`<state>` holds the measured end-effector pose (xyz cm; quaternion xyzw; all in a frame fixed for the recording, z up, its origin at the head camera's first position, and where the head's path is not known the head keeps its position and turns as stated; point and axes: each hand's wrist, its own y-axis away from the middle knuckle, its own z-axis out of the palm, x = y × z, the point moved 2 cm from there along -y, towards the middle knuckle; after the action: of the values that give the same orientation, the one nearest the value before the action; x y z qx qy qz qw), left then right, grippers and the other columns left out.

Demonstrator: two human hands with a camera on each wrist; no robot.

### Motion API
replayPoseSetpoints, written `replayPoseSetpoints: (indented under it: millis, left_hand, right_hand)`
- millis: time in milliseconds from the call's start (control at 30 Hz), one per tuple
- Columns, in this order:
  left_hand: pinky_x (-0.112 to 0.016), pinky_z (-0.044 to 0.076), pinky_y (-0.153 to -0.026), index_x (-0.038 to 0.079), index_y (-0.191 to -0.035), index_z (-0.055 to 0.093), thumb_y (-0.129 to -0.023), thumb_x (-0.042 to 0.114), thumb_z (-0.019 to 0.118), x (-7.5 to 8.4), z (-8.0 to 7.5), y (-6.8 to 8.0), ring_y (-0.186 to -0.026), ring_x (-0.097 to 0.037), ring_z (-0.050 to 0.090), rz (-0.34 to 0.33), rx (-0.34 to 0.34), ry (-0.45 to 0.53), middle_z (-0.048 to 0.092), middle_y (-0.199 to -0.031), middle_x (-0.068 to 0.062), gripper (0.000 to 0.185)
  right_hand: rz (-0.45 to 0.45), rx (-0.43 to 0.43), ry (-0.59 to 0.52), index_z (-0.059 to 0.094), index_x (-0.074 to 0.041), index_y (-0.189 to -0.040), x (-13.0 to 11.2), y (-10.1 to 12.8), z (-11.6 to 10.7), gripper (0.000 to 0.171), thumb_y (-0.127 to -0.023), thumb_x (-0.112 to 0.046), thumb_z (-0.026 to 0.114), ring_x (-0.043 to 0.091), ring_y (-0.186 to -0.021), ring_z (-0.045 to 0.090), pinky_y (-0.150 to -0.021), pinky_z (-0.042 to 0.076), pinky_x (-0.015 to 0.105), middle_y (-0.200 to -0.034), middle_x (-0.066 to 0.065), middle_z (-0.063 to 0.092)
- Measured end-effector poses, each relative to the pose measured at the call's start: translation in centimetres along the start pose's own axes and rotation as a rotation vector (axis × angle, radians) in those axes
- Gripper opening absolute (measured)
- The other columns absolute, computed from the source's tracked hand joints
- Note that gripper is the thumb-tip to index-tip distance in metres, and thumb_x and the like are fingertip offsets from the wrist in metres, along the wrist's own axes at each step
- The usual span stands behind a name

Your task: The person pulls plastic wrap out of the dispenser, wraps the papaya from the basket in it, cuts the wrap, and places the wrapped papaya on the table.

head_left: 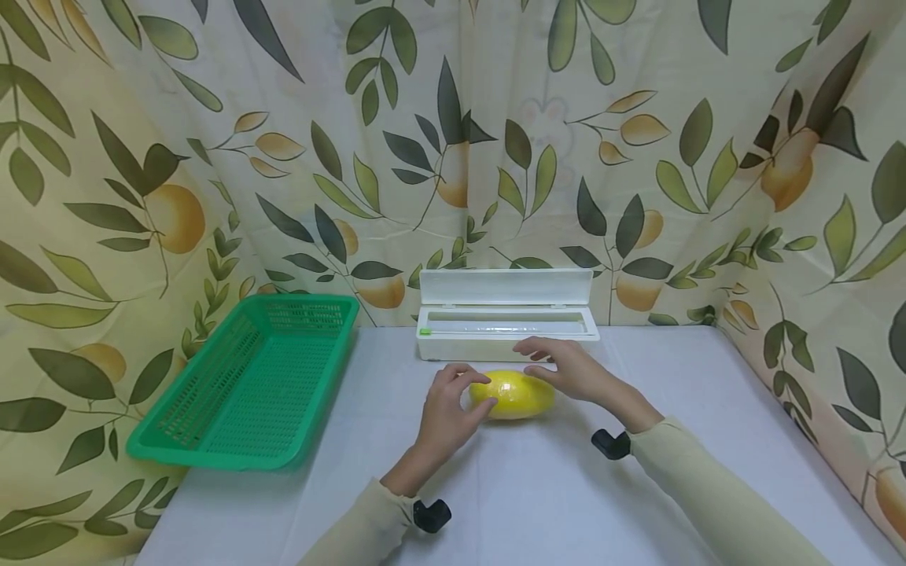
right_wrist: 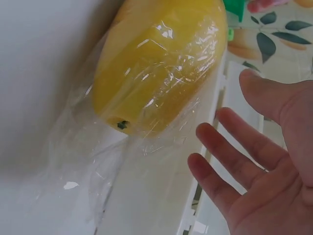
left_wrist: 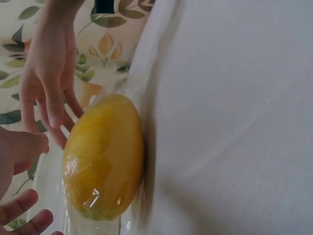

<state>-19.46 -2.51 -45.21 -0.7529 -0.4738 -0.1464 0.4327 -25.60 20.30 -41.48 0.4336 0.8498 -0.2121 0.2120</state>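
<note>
A yellow melon (head_left: 517, 395), wrapped in clear cling film (right_wrist: 142, 147), lies on its side on the white-covered table. The film's loose end spreads out past the melon's stem end in the right wrist view. My left hand (head_left: 449, 413) hovers at the melon's left end, thumb and fingers spread and apart from it in the left wrist view. At the right end is my right hand (head_left: 576, 373), its fingers extended and lightly bent, holding nothing. Just behind the melon stands a white cling film dispenser (head_left: 488, 348) with its lid (head_left: 506, 287) raised.
On the left of the table sits a green plastic basket (head_left: 219, 457). A curtain (head_left: 453, 220) with leaf and fruit prints hangs behind the table and along both sides. Black wrist cameras (head_left: 432, 516) are strapped at both sleeves.
</note>
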Motion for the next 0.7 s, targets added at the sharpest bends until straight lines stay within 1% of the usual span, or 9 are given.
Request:
replayPoseSetpoints:
  millis: [100, 200, 333, 433, 600, 700]
  left_hand:
    - [-0.041, 0.051, -0.092, 0.011, -0.106, 0.077, -0.081, 0.017, 0.089, 0.0, 0.3, 0.1, -0.109, -0.022, 0.058, -0.012, -0.002, -0.014, 0.062, -0.116, -0.003, 0.028]
    - [-0.04, 0.049, -0.09, 0.012, -0.108, 0.077, -0.082, 0.02, 0.089, 0.1, 0.7, 0.2, -0.105, -0.021, 0.057, -0.02, -0.016, -0.05, 0.061, -0.114, -0.003, 0.03]
    - [-0.038, 0.048, -0.088, 0.015, -0.108, 0.077, -0.082, 0.024, 0.089, 0.0, 1.3, 0.4, -0.1, -0.02, 0.056, 0.0, -0.039, -0.137, 0.061, -0.111, -0.002, 0.03]
    - [-0.038, 0.048, -0.088, 0.016, -0.107, 0.077, -0.081, 0.023, 0.089, -0.2, 1.7, 0.5, -0.099, -0.02, 0.057, 0.021, -0.052, -0.184, 0.062, -0.111, -0.002, 0.03]
    - [-0.04, 0.047, -0.089, 0.015, -0.106, 0.077, -0.081, 0.023, 0.09, -0.5, 1.9, 0.6, -0.1, -0.021, 0.058, 0.045, -0.047, -0.232, 0.063, -0.111, -0.003, 0.029]
    - [-0.039, 0.047, -0.086, 0.016, -0.105, 0.077, -0.081, 0.024, 0.089, -0.8, 1.9, 0.6, -0.098, -0.021, 0.058, 0.07, -0.033, -0.256, 0.064, -0.111, -0.002, 0.028]
  right_hand:
    - [-0.004, -0.034, -0.015, 0.064, -0.01, -0.136, 0.1, -0.3, 0.3, 0.04, -0.097, -0.011, 0.072, 0.037, -0.116, 0.067, -0.097, 0.054, 0.053, -0.134, 0.014, 0.066]
    - [-0.036, -0.065, -0.021, 0.065, -0.007, -0.134, 0.3, -0.6, 0.6, 0.038, -0.096, -0.008, 0.072, 0.039, -0.115, 0.066, -0.097, 0.054, 0.054, -0.134, 0.013, 0.066]
    - [-0.078, -0.106, -0.027, 0.066, -0.003, -0.131, 0.4, -0.8, 1.1, 0.035, -0.097, -0.005, 0.07, 0.04, -0.113, 0.067, -0.096, 0.054, 0.053, -0.132, 0.013, 0.067]
    - [-0.083, -0.13, -0.04, 0.067, -0.004, -0.13, 0.4, -0.9, 1.3, 0.032, -0.097, -0.005, 0.069, 0.039, -0.113, 0.067, -0.096, 0.055, 0.051, -0.129, 0.012, 0.068]
    - [-0.099, -0.144, -0.044, 0.07, -0.007, -0.128, 0.4, -1.0, 1.4, 0.028, -0.099, -0.007, 0.066, 0.034, -0.114, 0.067, -0.094, 0.057, 0.047, -0.127, 0.009, 0.071]
    - [-0.104, -0.144, -0.043, 0.072, -0.009, -0.126, 0.3, -0.9, 1.4, 0.026, -0.1, -0.007, 0.065, 0.029, -0.112, 0.067, -0.091, 0.058, 0.042, -0.125, 0.006, 0.072]
